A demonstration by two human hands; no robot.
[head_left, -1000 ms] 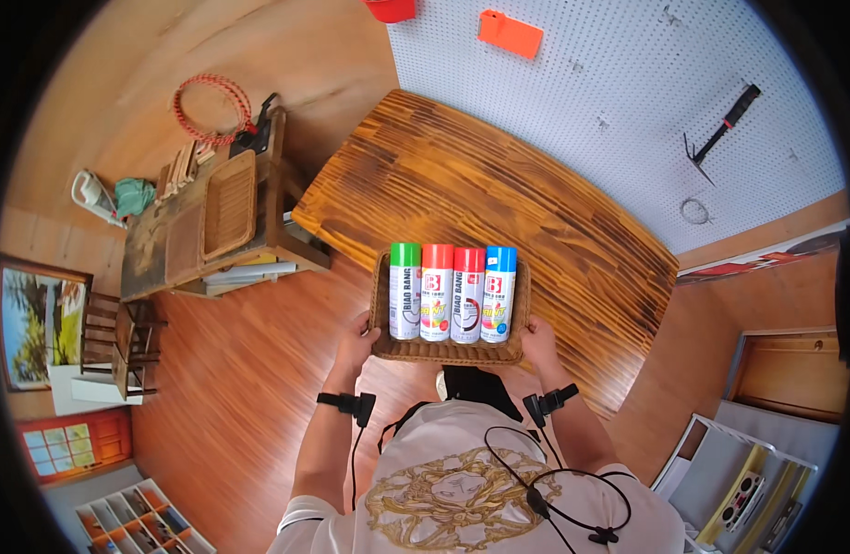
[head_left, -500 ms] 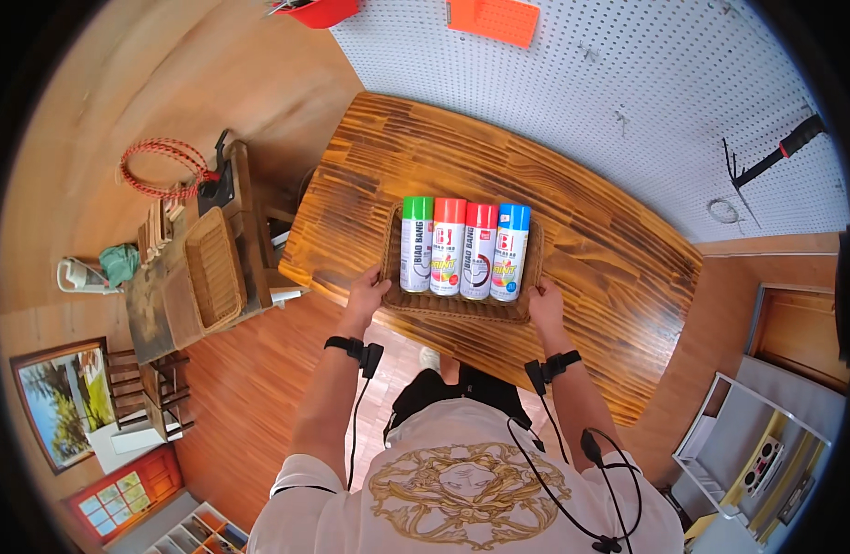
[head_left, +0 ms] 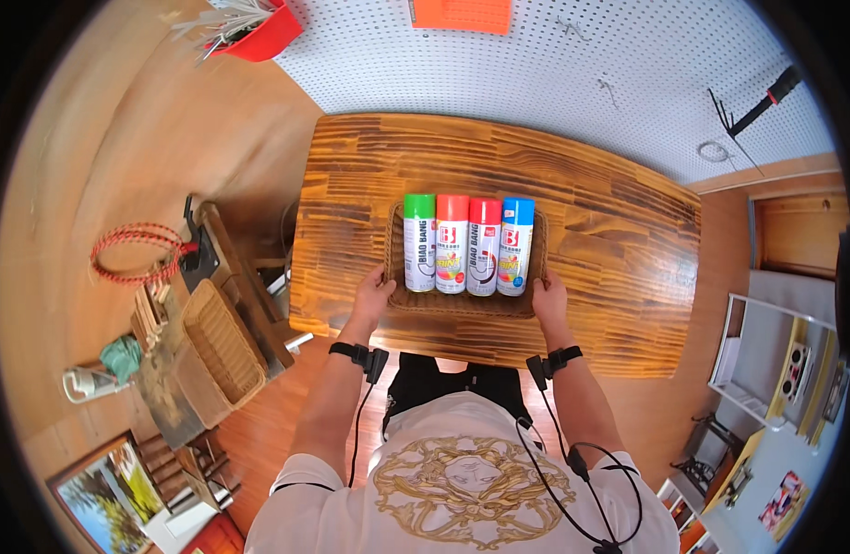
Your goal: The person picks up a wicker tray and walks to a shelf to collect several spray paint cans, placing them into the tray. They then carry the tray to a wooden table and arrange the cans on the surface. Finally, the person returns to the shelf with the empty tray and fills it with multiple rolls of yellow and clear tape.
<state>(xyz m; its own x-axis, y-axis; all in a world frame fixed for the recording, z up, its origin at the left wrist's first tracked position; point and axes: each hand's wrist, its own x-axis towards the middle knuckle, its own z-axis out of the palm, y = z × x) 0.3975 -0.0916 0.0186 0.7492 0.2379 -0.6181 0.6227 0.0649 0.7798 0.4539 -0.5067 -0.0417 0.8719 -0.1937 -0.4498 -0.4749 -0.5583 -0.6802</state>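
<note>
White at the far left, a small object of unclear kind (head_left: 83,385) stands beside a crumpled green cloth (head_left: 120,358). Next come a coiled red patterned cord (head_left: 137,277) and a worn, dark wooden side table (head_left: 171,402), on which lies a shallow oblong brown wicker tray (head_left: 224,342). Above, a red plastic bin (head_left: 259,35) holds pale, thin strips.

Further right, the left hand (head_left: 376,295), with a black strap (head_left: 349,351) round its wrist, pinches the near left corner of a rectangular brown woven basket (head_left: 462,306); some of its fingers are hidden by the rim. That basket is held over the glossy, brown-striped wooden table (head_left: 619,258); whether its base touches the top, I cannot tell. Inside, side by side, lie four spray cans with pale printed bodies: a green-capped can (head_left: 420,245), a light-red-capped can (head_left: 451,247), a red-capped can (head_left: 483,249) and a blue-capped can (head_left: 516,249), their caps toward the far rim. The right hand (head_left: 549,297) grips the near right corner, fingers closed on the edge and partly hidden.

Behind the table rises a white perforated board (head_left: 536,74), with a black-handled tool (head_left: 766,102) at its right. At far right stands a white-framed rack (head_left: 737,369).
</note>
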